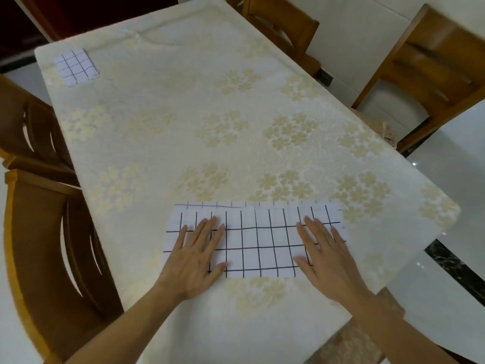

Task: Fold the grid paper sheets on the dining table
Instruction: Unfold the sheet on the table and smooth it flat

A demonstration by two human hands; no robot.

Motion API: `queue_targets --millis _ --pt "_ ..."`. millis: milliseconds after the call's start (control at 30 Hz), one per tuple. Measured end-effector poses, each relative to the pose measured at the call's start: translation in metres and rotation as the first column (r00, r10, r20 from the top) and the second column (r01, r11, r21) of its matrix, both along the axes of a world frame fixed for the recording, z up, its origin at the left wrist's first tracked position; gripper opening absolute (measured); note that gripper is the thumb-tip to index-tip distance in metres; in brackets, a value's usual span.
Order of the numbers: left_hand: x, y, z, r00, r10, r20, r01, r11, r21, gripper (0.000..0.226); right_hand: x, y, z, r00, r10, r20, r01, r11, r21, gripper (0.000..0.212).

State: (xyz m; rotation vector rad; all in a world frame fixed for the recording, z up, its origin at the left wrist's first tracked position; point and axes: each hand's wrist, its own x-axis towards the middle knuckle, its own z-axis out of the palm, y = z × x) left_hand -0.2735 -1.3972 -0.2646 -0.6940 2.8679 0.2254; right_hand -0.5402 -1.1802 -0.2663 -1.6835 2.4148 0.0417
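Already one piece of the job looks finished: a small folded grid square (pixel 76 67) lies flat in the upper left of the frame, near the far corner of the bench (pixel 199 106), well apart from everything else. It appears to be a sheet brought down to a compact packet, though how many layers it holds cannot be told from here.

Work is now on a second grid paper sheet (pixel 258 239) in the lower middle of the frame, close to the near edge of the bench. It lies as a long, wide strip, and a thin line of a lower layer shows just beyond its far edge, so it seems to be folded over once along its length, with the two edges not quite flush.

Both hands lie flat on it, palms down, fingers straight and spread, gripping nothing. The left hand (pixel 195 254) presses on the left end of the strip, the right hand (pixel 324 254) on the right end, with bare grid between them.

My judgement: the first fold of this sheet is being flattened, and further folds remain before it matches the small square. No other unfolded sheets are visible. Wooden chairs (pixel 283 24) stand around the bench.
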Motion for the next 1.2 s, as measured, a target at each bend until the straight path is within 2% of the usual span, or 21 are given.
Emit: queue_targets --millis 167,367,700,900,1033,1200 --pt "-0.036 -0.017 -0.02 0.998 0.043 0.05 -0.042 0.999 -0.008 0.075 -0.01 -0.043 -0.007 1.0 -0.029 0.004 0.028 0.998 0.064 0.071" --pt "-0.054 -0.031 -0.027 0.999 0.043 0.024 -0.043 0.999 0.017 0.075 -0.029 -0.039 -0.019 0.993 -0.113 -0.025 0.115 0.987 0.11 0.077" --pt "-0.055 -0.026 -0.032 0.996 0.088 0.005 -0.088 0.996 0.01 0.074 -0.027 -0.035 -0.028 0.98 -0.198 0.001 0.197 0.977 0.086 0.074" --pt "-0.053 -0.017 -0.028 0.989 0.138 -0.059 -0.137 0.99 0.013 0.074 -0.02 -0.038 -0.026 0.981 -0.192 -0.001 0.192 0.981 0.018 0.076" --pt "-0.082 0.003 -0.023 0.988 0.101 -0.113 -0.1 0.995 0.019 0.074 0.003 -0.068 -0.023 0.99 -0.136 0.022 0.137 0.99 -0.038 0.077" --pt "-0.095 0.023 -0.038 0.986 0.161 -0.053 -0.158 0.986 0.053 0.069 0.025 -0.09 -0.043 0.991 -0.123 0.058 0.125 0.992 -0.016 0.072"
